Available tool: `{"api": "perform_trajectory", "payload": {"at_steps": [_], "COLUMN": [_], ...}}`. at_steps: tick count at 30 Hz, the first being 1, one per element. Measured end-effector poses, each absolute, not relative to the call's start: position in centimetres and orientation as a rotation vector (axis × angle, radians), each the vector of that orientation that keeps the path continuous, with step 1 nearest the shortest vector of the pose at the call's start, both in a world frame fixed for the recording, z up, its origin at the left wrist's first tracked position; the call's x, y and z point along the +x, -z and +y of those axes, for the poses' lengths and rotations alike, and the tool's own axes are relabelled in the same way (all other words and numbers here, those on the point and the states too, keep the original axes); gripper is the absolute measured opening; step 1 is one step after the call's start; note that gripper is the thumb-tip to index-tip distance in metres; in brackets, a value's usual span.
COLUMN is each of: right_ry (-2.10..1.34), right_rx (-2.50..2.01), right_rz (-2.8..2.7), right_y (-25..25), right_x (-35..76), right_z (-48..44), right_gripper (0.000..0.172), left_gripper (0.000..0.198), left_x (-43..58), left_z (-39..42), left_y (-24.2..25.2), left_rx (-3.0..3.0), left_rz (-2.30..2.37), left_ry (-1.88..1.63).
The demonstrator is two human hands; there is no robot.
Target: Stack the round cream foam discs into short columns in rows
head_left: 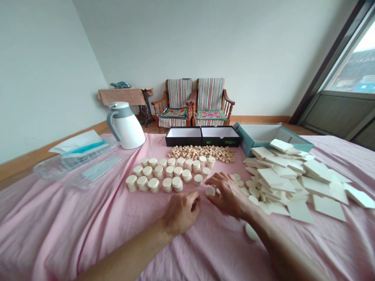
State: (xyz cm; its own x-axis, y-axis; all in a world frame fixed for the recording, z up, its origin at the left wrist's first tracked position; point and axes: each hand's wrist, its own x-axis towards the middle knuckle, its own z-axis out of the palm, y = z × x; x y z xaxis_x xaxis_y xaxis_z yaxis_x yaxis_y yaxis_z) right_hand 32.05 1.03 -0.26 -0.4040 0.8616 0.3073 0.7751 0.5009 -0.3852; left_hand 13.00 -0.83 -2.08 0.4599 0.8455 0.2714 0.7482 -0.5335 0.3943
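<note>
Tablecloth [88, 234]: pink and creased, spread over the whole surface up to the near edge.
Left hand [181, 210]: curled into a loose fist and rested on the cloth toward the near edge. Whether anything is enclosed cannot be told.
Right hand [227, 193]: arched with fingers spread, no closed grip seen. The thumb is set just beside the loose disc.
Loose disc [210, 191]: round, cream-white, laid flat on the cloth between the two hands, mid-surface.
Handling: the disc is judged light, stiff and smooth. Lying flat, it is best pinched at the rim between thumb and forefinger, or slid first so that an edge is raised.
Scattered discs [252, 191]: strewn just right of the right hand, touching the tile heap.
Disc stacks [168, 173]: short columns set in rows left of centre, judged easily toppled if knocked.
Square tiles [293, 175]: flat white pieces heaped loosely toward the right edge.
Wooden beads [202, 152]: a small tan heap beyond the stacks.
Black boxes [202, 136]: two, open, at the far edge, with a teal box [263, 136] beside them.
Jug [125, 125]: white, at the far left corner, behind a clear tray [76, 164].
</note>
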Motion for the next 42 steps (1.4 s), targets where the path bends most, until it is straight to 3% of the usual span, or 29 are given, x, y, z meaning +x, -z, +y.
{"api": "perform_trajectory", "payload": {"at_steps": [7, 15, 27, 35, 42], "right_ry": [-0.178, -0.311, -0.329, -0.319, -0.203], "right_rx": [-1.341, -1.088, -1.018, -1.264, -1.525], "right_rz": [-2.309, -2.106, -2.178, -1.989, -2.34], "right_y": [1.4, -0.1, -1.0, -2.7, -0.6], "right_x": [31.6, 29.4, 25.1, 29.8, 32.0], "right_z": [1.1, 3.0, 7.7, 4.9, 1.4], "right_gripper": [0.017, 0.032, 0.037, 0.02, 0.015], "left_gripper": [0.015, 0.011, 0.011, 0.01, 0.01], "left_x": [12.8, 12.5, 12.0, 12.1, 12.3], "left_z": [-0.8, -1.0, -1.0, -1.0, -0.9], "left_y": [1.9, 1.7, 1.6, 1.8, 1.7], "left_rx": [2.46, 2.405, 2.416, 2.438, 2.442], "left_rz": [1.451, 1.44, 1.43, 1.415, 1.432], "left_ry": [-0.628, -0.574, -0.517, -0.543, -0.551]}}
